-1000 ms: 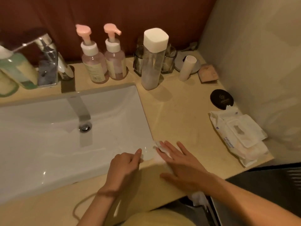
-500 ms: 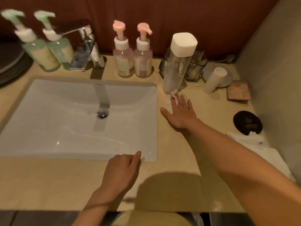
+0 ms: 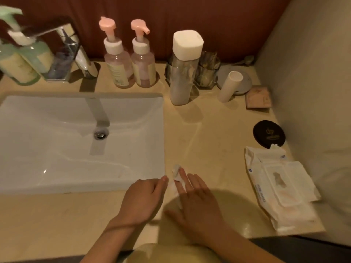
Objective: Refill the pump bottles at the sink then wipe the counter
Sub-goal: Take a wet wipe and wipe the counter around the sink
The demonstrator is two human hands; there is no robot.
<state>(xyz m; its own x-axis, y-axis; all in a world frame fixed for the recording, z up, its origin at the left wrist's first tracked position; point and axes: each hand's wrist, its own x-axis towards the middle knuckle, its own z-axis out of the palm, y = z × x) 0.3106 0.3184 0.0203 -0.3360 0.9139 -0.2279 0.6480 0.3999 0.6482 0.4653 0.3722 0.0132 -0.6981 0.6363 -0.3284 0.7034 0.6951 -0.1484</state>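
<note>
A: We have our right hand [image 3: 197, 209] laid flat, palm down, on the beige stone counter [image 3: 218, 133], fingers spread and straight. Under those fingers lies a small white wipe [image 3: 176, 174]; a crumpled corner of it pokes out past the fingertips. We press it down rather than pinch it.

B: And our left hand [image 3: 141, 200]?

A: It rests on the counter at the near right corner of the white rectangular sink basin [image 3: 57, 149], fingers loosely curled under, one fingertip just beside the wipe. We see nothing held in it. Whether that fingertip touches the wipe, we cannot tell.

B: Where do the pump bottles stand?

A: Upright along the back edge. Two clear bottles with pink pump heads [image 3: 131, 59] stand side by side, touching or nearly so, behind the basin's far right corner. Two green pump bottles with pale labels [image 3: 22, 57] stand at the far left, blurred, next to the chrome faucet [image 3: 76, 54].

B: What else do we see on the right?

A: A tall clear bottle with a white square cap [image 3: 182, 71] stands right of the pink pair, with clear glass holders [image 3: 207, 73] behind it. A white cylindrical tube [image 3: 228, 86] leans near a round grey dish. Near the wall lie a black round compact [image 3: 268, 134] and a white soft pack of wet wipes [image 3: 283, 188], well apart from our hands.
</note>
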